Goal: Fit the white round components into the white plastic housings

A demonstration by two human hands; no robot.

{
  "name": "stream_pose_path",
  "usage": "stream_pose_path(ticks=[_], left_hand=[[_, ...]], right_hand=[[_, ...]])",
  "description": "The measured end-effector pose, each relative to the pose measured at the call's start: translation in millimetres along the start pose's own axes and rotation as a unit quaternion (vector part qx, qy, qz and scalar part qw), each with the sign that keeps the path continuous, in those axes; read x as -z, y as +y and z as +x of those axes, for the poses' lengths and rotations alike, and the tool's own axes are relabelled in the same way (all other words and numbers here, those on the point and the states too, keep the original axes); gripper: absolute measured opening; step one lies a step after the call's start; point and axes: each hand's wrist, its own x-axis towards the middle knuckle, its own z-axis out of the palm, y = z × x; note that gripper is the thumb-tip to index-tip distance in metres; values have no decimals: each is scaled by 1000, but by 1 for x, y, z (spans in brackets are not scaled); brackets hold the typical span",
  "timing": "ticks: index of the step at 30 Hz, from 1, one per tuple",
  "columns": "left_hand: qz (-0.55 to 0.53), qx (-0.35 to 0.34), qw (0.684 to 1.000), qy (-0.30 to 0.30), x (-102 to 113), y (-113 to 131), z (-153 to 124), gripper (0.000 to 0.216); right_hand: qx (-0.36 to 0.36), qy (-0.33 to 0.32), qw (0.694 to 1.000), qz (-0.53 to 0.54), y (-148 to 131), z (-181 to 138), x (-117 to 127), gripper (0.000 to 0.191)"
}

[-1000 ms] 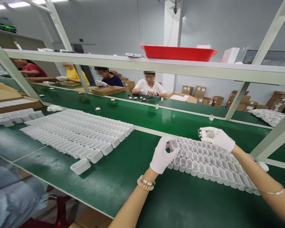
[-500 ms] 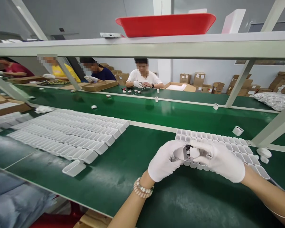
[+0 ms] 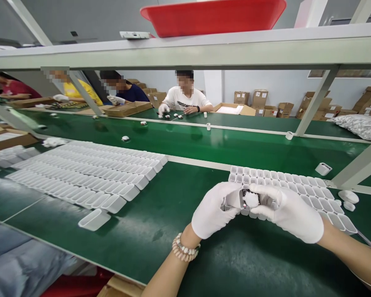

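Note:
My left hand (image 3: 214,211), in a white glove, is closed around a small open white plastic housing (image 3: 234,200). My right hand (image 3: 292,212), gloved too, has its thumb and fingers closed on a part with a rounded white piece (image 3: 252,200) and a dark circuit-like edge. The two parts meet between my hands; whether one sits inside the other I cannot tell. Beneath and behind my hands, rows of small white cups (image 3: 275,175) stand on the green table (image 3: 160,231), partly hidden by the gloves.
A large block of white cups (image 3: 80,171) stands at left, one cup (image 3: 94,219) apart in front. Small pieces, including a white part (image 3: 323,168), lie on the green belt (image 3: 185,142). A shelf (image 3: 185,51) with a red tray (image 3: 213,18) crosses above. Several co-workers sit opposite.
My view has shifted slightly; both hands keep their holds. Pieces on the belt appear farther right. A co-worker opposite has moved one gloved hand away from the other, toward the parts on the table.

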Motion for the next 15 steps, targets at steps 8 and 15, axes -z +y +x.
stream_pose_path(ticks=[8, 15], left_hand=[[3, -37, 999, 1, -1, -2, -1, 55], [1, -44, 999, -23, -3, -4, 1, 52]], right_hand=[[13, -19, 1000, 5, 12, 1, -10, 20], [-17, -19, 999, -31, 9, -1, -15, 13]])
